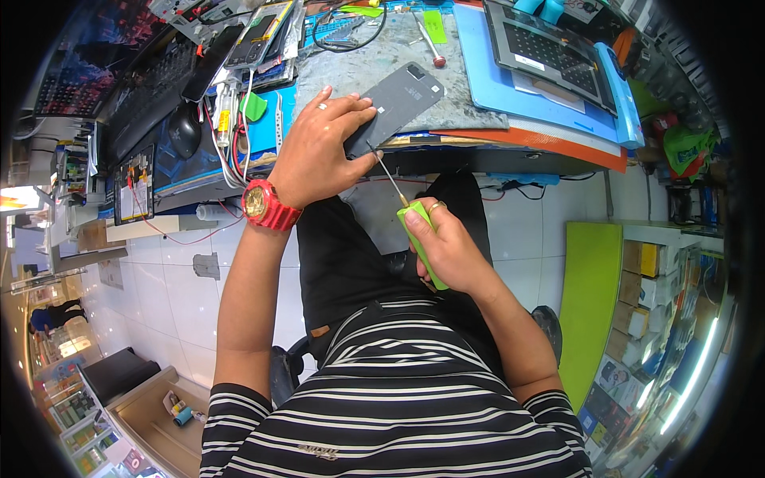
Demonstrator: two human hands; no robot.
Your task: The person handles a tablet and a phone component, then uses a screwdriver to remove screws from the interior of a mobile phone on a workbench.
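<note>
A dark grey smartphone [394, 103] lies back side up at the front edge of the work mat, its camera corner pointing to the far right. My left hand [325, 143] holds it down, fingers on its back and thumb by its near corner. In my right hand [450, 247] is a slim tool [418, 239] with a flat green handle and a thin metal shaft, like a screwdriver. Its tip touches or nearly touches the phone's near edge, close to my left thumb; exact contact is too small to tell.
Beyond the phone, a red-tipped tool [438, 60] lies on the grey mat [358, 68]. A laptop part [550, 60] rests on blue sheets at the right. Cables, a black mouse [184, 130] and opened phones [259, 36] crowd the left. The desk edge runs just below the phone.
</note>
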